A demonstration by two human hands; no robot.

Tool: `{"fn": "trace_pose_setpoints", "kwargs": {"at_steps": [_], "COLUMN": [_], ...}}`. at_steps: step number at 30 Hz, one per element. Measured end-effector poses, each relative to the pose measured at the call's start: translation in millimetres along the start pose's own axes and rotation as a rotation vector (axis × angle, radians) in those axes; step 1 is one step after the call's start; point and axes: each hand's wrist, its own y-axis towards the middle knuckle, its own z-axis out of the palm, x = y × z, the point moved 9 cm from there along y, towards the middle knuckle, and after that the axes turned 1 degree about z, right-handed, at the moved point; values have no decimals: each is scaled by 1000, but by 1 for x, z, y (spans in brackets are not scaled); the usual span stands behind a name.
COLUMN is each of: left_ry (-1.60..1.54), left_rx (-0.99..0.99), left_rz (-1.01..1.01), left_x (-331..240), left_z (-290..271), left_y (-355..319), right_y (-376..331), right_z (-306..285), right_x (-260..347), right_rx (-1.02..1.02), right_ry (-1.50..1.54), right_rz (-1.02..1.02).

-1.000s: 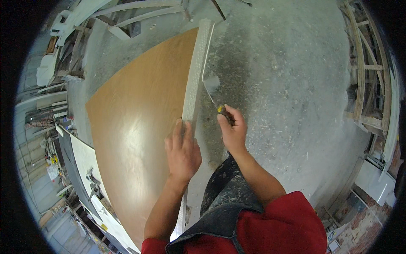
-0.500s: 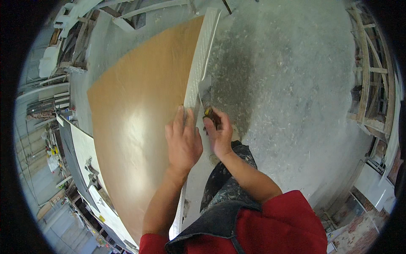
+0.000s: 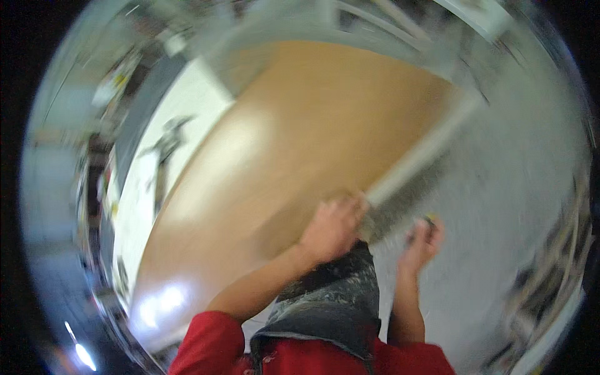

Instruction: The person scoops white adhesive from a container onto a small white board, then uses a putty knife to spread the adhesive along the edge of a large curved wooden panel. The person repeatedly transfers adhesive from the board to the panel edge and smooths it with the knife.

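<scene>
A large brown panel with a pale, smooth face lies in front of me, its right edge bordered by a white strip. At the near end of that strip my left hand is on or just over the panel's edge; motion smears its fingers, which look bent. My right hand, raised off to the right of the panel, is closed around a small dark-handled tool with a yellow end. Blur and my fingers hide what kind of tool it is.
On the left stands a white surface with a dark metal tool or fitting on it. A wooden frame stands at the right. Grey speckled floor lies beyond the panel's right edge.
My view has turned left, so the panel slants to the right. My right hand has moved away from the panel edge with the tool; my left hand is now nearer the edge's close end.
</scene>
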Motion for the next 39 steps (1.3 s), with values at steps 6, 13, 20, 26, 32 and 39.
{"fn": "trace_pose_setpoints", "kwargs": {"at_steps": [6, 13, 20, 26, 32, 39], "left_ry": [-170, -629, -1847, -2187, -2416, -2159], "left_rx": [-263, -1145, -1331, -1163, -1175, -1311], "left_rz": [-259, -1046, -980, -684, -409, -196], "left_x": [133, 422, 557, 589, 591, 514], "left_z": [-49, -125, -137, -111, -125, -153], "left_y": [-200, -486, -502, -463, -439, -480], "right_y": [-121, -330, -456, -462, -442, -453], "right_z": [151, 316, 405, 378, 323, 283], "right_x": [63, 21, -18, -29, -17, 11], "right_rx": [759, 1316, 1403, 1254, 1057, 1035], "right_ry": [-310, -608, -627, -628, -628, -587], "right_rz": [-147, -334, -367, -300, -220, -203]}}
